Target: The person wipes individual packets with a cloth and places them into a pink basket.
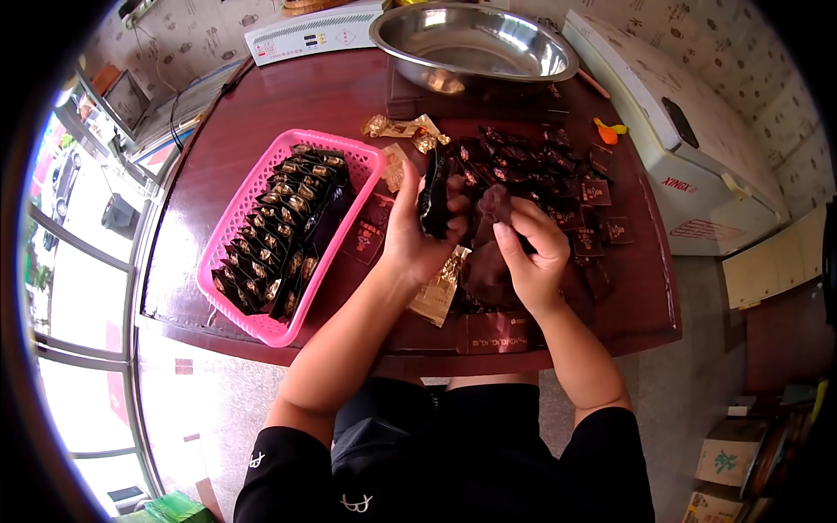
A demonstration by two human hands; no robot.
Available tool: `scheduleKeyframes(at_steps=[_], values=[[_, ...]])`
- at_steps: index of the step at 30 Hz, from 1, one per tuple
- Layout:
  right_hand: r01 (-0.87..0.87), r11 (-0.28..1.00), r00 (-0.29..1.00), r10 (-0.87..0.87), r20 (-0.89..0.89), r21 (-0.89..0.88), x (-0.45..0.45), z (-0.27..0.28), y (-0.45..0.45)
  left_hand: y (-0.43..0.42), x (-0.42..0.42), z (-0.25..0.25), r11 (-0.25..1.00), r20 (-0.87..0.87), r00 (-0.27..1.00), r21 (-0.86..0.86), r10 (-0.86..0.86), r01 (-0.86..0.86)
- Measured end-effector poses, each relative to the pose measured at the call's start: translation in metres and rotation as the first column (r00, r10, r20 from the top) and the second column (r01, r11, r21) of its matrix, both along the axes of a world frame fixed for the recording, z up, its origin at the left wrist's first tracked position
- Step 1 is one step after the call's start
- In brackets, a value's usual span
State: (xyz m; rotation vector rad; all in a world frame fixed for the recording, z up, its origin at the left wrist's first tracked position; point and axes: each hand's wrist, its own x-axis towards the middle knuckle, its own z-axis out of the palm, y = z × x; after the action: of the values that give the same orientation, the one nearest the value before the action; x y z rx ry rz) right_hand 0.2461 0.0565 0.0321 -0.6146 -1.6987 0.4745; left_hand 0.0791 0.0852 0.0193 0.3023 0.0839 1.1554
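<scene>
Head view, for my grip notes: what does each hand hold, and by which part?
Left hand: a black packet, by its lower half. Right hand: a brown piece, by its edge; its nature is unclear.

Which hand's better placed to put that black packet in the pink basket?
Probably the left hand: it holds the black packet and is nearer the pink basket than the right hand.
</scene>
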Motion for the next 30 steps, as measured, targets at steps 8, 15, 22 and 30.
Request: scheduleKeyframes(at_steps=[8, 15, 22, 30], values=[[-0.197, 0.976, 0.855, 0.124, 0.503, 0.094, -0.020, -0.023, 0.002, -0.001, -0.002, -0.015, 0.997, -0.256, 0.965, -0.027, 0.057, -0.066], [-0.222, 0.944, 0.884, 0.090, 0.459, 0.244, -0.009, -0.015, 0.008, 0.011, -0.001, -0.019, 0.956, 0.227, 0.933, 0.160, -0.278, 0.246], [0.247, 0.968, 0.967, -0.244, -0.078, 0.040, 0.001, -0.026, 0.016, 0.006, 0.010, -0.011, 0.995, -0.307, 0.950, 0.102, 0.050, -0.019], [0.019, 0.988, 0.895, -0.086, 0.437, 0.156, -0.002, -0.010, 0.013, -0.001, 0.015, -0.011, 0.931, -0.457, 0.813, 0.235, 0.360, -0.280]])
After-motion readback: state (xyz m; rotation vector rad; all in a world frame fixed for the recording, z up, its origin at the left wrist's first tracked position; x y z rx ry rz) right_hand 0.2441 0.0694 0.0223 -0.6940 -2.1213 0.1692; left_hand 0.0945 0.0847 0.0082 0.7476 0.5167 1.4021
